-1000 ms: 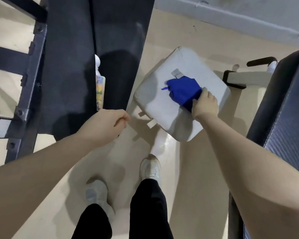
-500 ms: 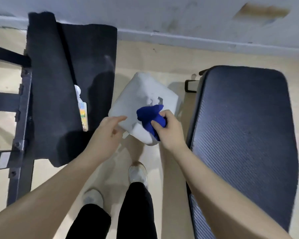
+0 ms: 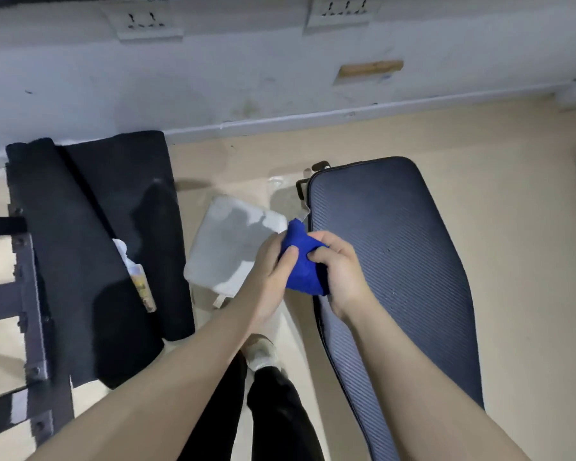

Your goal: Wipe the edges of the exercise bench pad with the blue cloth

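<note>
Two dark mats [image 3: 90, 234] lie at the left of the frame, with a spray bottle [image 3: 135, 274] resting on them. Just right of these, a grey cushion [image 3: 230, 244] sits on the floor. At centre, the left hand [image 3: 270, 267] and the right hand [image 3: 340, 271] both clutch the bunched blue cloth [image 3: 301, 264] between them, above the left edge of the exercise bench pad [image 3: 396, 267], which fills the right half.

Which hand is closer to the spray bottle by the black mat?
Left. The left hand holds the blue cloth on the side toward the spray bottle; the right hand grips it on the far side, over the bench pad.
</note>
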{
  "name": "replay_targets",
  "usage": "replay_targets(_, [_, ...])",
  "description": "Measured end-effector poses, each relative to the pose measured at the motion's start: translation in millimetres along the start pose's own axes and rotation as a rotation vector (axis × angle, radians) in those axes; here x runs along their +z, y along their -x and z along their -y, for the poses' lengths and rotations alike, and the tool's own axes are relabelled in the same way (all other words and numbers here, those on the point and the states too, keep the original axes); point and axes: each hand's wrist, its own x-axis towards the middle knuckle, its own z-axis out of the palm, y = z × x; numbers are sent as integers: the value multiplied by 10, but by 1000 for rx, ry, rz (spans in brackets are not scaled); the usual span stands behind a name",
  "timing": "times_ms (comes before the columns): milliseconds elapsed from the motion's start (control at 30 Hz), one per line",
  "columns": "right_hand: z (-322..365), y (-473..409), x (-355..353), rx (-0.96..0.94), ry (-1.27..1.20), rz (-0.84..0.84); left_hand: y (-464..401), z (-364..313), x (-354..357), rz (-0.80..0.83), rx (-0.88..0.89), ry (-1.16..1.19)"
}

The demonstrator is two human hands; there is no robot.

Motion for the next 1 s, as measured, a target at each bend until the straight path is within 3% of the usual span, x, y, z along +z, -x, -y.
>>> replay_targets(100, [-19, -170, -1, 39, -105, -60, -209, -35, -47, 78, -126, 140])
replay_targets(233, [-85, -407, -8, -89, 60, -236, -524, -136, -82, 66, -199, 297])
replay_targets(333, [-88, -520, -148, -19, -278, -125, -732, -211, 18, 70, -229, 327])
replay_targets(533, [-80, -577, -634, 132, -466, 120, -1046, -287, 378, 215, -185, 58])
replay_targets(633, [-128, -726, -818, 87, -438, 19, -1349, -242, 620, 103, -61, -281])
replay_targets(700, [-136, -894, -1031, -23, -208, -236, -1527, -210, 703, 32, -60, -530])
replay_targets(767, [-144, -1129, -1382, -172, 290, -424, -1712, -146, 725, -16, -30, -767])
replay_targets(833, [-52, -1377, -1773, -316, 752, -481, -1911, -106, 755, -13, 54, -962])
replay_targets(900, [137, -1617, -2072, -408, 1062, -498, -2128, -55, 821, 15, 98, -1063])
replay_targets(1000, [344, -1969, -2318, -360, 1423, -524, -2366, 49, 951, 98, -3, -1161])
